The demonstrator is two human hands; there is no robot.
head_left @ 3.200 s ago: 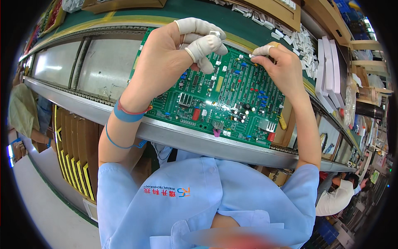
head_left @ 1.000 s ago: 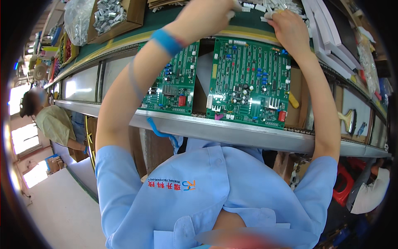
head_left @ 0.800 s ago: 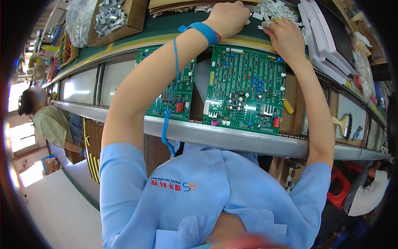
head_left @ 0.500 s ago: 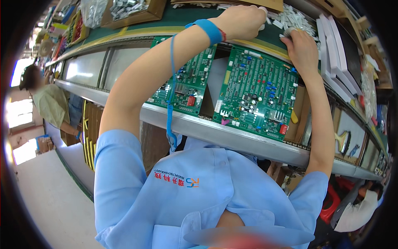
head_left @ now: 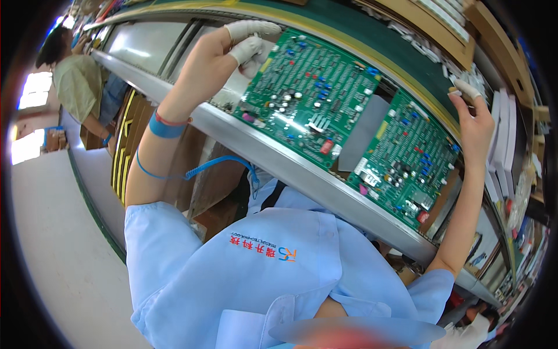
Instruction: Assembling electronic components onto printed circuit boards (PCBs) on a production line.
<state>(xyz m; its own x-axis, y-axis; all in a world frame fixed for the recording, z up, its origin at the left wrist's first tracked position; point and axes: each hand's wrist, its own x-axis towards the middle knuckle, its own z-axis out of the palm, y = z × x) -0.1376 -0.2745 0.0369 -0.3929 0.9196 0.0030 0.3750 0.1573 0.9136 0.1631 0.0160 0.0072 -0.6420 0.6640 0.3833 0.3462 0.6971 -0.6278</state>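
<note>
Two green circuit boards lie side by side on the metal-railed track: a left board (head_left: 302, 99) and a right board (head_left: 401, 166), both carrying blue, red and white components. At the far left corner of the left board is my left hand (head_left: 232, 52), with white finger covers. Its fingers are closed around something small and pale, too small to name. My right hand (head_left: 475, 119) is raised beyond the right board's far right corner, close to some white parts. Its thumb and covered finger are pinched together; what they hold is unclear. A blue wrist strap (head_left: 165, 125) circles my left wrist.
A coiled blue cord (head_left: 218, 166) runs from the strap toward my waist. The track's metal front rail (head_left: 279, 168) passes before my body. Cardboard boxes (head_left: 447, 35) and white strips (head_left: 503, 139) stand at the far right. Another person (head_left: 78, 87) works at the left.
My left hand has come back from the far shelf to the left board's far corner. My right hand remains near the white parts. The view has turned, so the boards appear tilted and farther right.
</note>
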